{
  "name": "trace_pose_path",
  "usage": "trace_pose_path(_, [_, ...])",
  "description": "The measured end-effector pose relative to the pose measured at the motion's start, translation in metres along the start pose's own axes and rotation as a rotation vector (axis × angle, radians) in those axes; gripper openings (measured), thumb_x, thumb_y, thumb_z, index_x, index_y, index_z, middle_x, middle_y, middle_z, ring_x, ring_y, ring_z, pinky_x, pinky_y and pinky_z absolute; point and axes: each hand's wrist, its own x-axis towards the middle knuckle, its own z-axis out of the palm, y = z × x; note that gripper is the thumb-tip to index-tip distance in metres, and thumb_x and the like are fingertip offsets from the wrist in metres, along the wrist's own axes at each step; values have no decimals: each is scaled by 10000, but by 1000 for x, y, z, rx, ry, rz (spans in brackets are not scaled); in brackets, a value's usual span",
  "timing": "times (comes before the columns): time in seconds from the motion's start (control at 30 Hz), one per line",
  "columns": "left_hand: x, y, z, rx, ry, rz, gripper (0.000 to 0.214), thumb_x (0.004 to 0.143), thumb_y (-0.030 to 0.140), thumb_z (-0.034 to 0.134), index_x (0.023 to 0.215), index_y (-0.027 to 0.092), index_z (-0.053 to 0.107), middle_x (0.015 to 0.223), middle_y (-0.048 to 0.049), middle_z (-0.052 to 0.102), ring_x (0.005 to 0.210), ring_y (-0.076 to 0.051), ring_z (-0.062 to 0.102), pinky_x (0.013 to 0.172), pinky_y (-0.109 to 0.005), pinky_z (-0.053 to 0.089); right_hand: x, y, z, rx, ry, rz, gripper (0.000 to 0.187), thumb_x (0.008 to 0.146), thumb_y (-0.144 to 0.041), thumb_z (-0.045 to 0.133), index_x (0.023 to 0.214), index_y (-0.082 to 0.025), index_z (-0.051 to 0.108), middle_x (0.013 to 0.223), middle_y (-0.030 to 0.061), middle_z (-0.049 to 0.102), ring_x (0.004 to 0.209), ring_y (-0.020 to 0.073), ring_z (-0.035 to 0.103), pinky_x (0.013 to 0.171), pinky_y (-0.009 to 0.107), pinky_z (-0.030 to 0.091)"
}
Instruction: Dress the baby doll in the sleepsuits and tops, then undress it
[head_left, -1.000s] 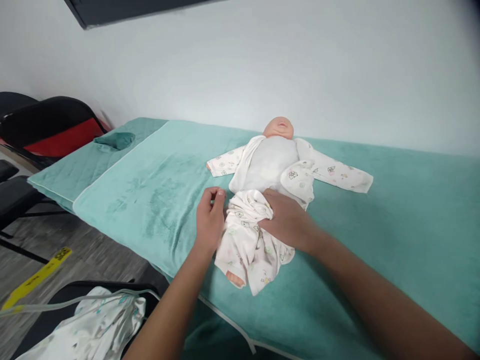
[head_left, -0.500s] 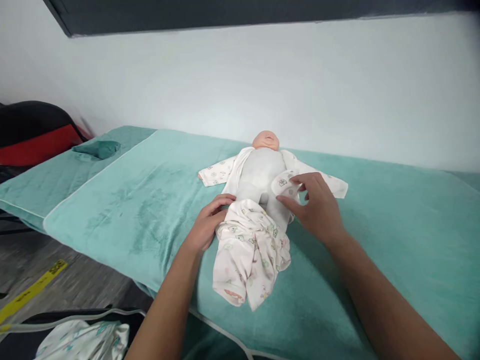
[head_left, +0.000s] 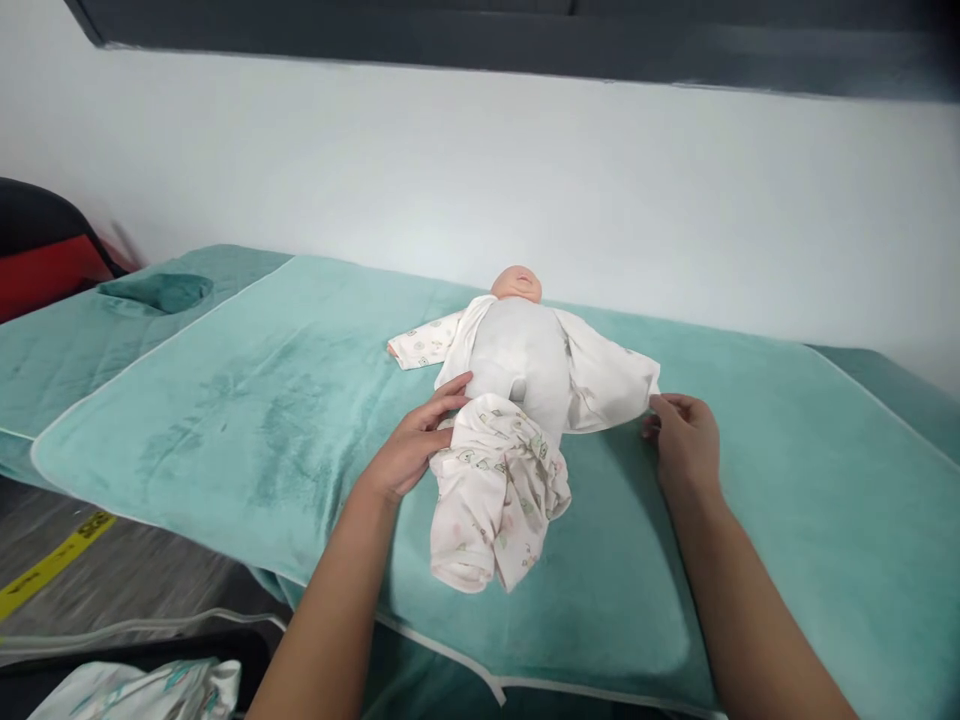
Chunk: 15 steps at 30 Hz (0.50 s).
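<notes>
A baby doll (head_left: 517, 345) lies on its back, its pinkish head toward the wall and its pale torso bare. Printed white pants (head_left: 480, 500) are bunched around its legs. It wears a white baby shirt (head_left: 611, 380) that is open at the front. My right hand (head_left: 686, 440) pinches the lower corner of the shirt's front panel and holds it spread out to the right, with its plain inner side up. My left hand (head_left: 416, 440) rests at the doll's hip by the pants' waist, fingers apart and touching it. The panel hides the sleeve on the right.
The doll lies on a teal cover (head_left: 247, 420) over a bed beside a white wall (head_left: 450, 180). A face hole (head_left: 161, 292) shows in the bed at the left. A black and red chair (head_left: 45, 260) stands beyond. Printed cloth (head_left: 142, 690) lies at the lower left.
My right hand has moved right, pulling the shirt's front panel away from the doll's body and spreading it outward. My left hand stays at the hip. The view has shifted slightly.
</notes>
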Motion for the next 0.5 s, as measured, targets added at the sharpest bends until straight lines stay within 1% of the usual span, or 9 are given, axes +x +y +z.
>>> trace_pose_path(0.07, [0, 0, 0, 1, -7, 11, 248, 717, 197, 768, 962, 228, 779, 1607, -30, 347, 1482, -289, 307, 1074, -320, 416, -14, 2, -8, -96, 36, -22, 293, 782, -446, 647, 948, -210, 594, 768, -11, 603, 597, 145, 551, 569, 294, 448])
trace_pose_path(0.1, [0, -1, -1, -5, -1, 20, 189, 737, 213, 758, 926, 216, 780, 1598, -34, 363, 1470, -283, 330, 1082, -317, 409, -24, 0, -10, -134, 9, -45, 291, 788, -450, 652, 949, -210, 617, 769, -6, 619, 606, 148, 557, 589, 299, 449])
trace_pose_path(0.13, [1, -3, -1, -16, 16, 27, 138, 755, 232, 749, 887, 203, 778, 1581, -42, 390, 1444, -277, 372, 1077, -314, 412, -34, -3, -10, -163, -66, -82, 289, 803, -458, 646, 950, -210, 636, 770, 0, 634, 624, 155, 566, 612, 304, 453])
trace_pose_path(0.2, [3, -6, -1, -48, 94, 27, 119, 773, 272, 742, 852, 188, 769, 1495, -63, 500, 1319, -254, 510, 1016, -303, 450, -55, -12, -8, -167, -283, -159, 286, 832, -472, 630, 949, -212, 661, 793, 16, 661, 689, 176, 590, 671, 320, 470])
trace_pose_path(0.27, [6, -10, -2, -58, 192, 4, 165, 762, 300, 755, 881, 184, 762, 1283, -70, 655, 1095, -204, 627, 900, -281, 488, -72, -21, -4, -140, -509, -227, 273, 851, -468, 628, 952, -218, 673, 876, 33, 686, 783, 194, 611, 738, 330, 483])
trace_pose_path(0.33, [7, -14, -2, -29, 245, -27, 214, 749, 310, 767, 920, 182, 755, 1039, -47, 725, 904, -161, 646, 803, -258, 489, -83, -29, 0, -95, -678, -262, 247, 869, -448, 626, 963, -225, 676, 959, 38, 693, 848, 196, 617, 782, 328, 486])
trace_pose_path(0.4, [7, -15, -2, 4, 238, -52, 225, 733, 298, 778, 921, 177, 749, 903, -26, 726, 821, -144, 636, 756, -246, 482, -87, -32, 3, -32, -768, -253, 226, 878, -434, 631, 961, -228, 670, 974, 32, 687, 857, 188, 615, 792, 321, 486])
trace_pose_path(0.5, [5, -15, -1, 10, 201, -82, 243, 690, 262, 802, 911, 180, 747, 868, -18, 725, 782, -141, 636, 723, -244, 485, -86, -32, 2, 33, -854, -222, 219, 868, -434, 656, 907, -219, 658, 891, 23, 665, 818, 184, 600, 773, 318, 483])
